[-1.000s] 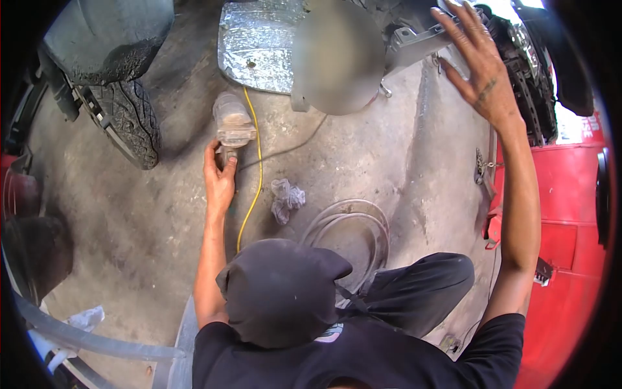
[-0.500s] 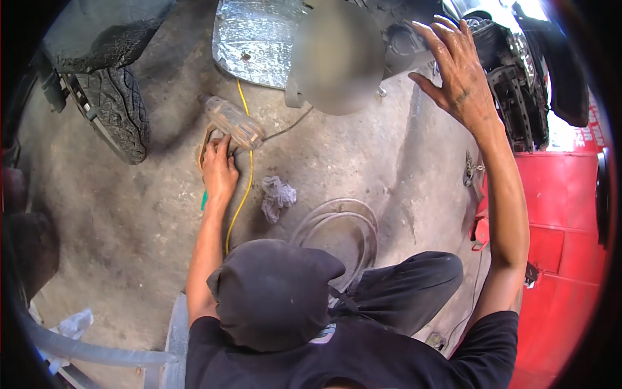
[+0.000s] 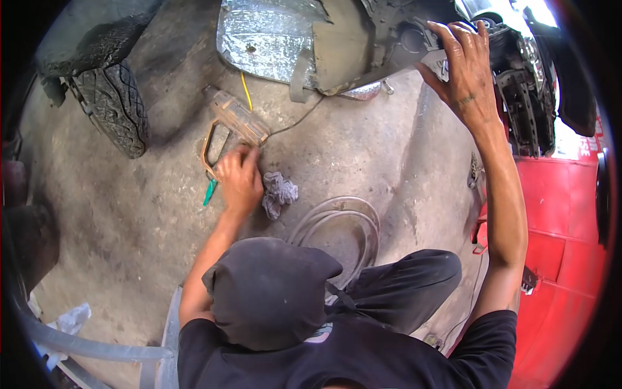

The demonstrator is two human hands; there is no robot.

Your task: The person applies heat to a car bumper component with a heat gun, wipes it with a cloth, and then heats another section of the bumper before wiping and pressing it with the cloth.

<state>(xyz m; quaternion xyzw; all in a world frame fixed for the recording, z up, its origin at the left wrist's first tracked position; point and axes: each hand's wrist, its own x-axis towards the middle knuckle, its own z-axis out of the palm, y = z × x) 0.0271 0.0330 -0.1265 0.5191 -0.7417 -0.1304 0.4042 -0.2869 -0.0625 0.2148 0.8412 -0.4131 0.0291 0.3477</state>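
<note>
My left hand (image 3: 240,181) is low over the concrete floor, fingers curled inward; whatever they may hold is hidden. Just ahead of it lies a dusty brown heat gun (image 3: 240,117) with a loop-shaped handle and a dark cord. A green piece (image 3: 210,192) sticks out by the handle's end. Crumpled cloth (image 3: 280,194) is beside my left hand on the right. High at the right, my right hand (image 3: 463,78) has its thumb and curved fingers at the edge of a dark plastic panel (image 3: 382,58). Silver foil lining (image 3: 265,42) spreads to the panel's left.
A round metal pan (image 3: 343,236) sits near my bent knee. Motorbike parts (image 3: 518,91) stand at the upper right above a red drum (image 3: 560,207). A tyre (image 3: 116,110) is at the upper left, and a grey metal frame (image 3: 110,352) at the lower left.
My left hand has come off the heat gun's handle, moving right and nearer me with fingers curling. My right hand and the panel have shifted slightly right.
</note>
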